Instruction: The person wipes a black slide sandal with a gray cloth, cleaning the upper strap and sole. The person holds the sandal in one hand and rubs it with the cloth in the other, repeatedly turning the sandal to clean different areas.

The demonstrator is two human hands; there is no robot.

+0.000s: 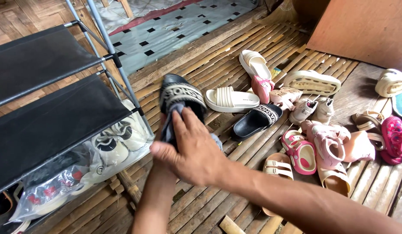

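A black slide sandal (180,93) with a pale patterned strap is held up above the bamboo floor. My left hand (162,130) grips it from below and is mostly hidden behind my right hand; only its forearm shows clearly. My right hand (190,151) lies flat on the sandal's heel end and presses a dark grey-blue cloth (171,123) against it. The matching black slide (255,121) lies on the floor just to the right.
A shoe rack (49,117) with black fabric shelves stands at left, with clear bags of white shoes (114,145) under it. Several sandals are scattered on the bamboo slats: white slides (229,99), pink children's sandals (300,151), tan ones (279,167). A brown board (365,30) leans at top right.
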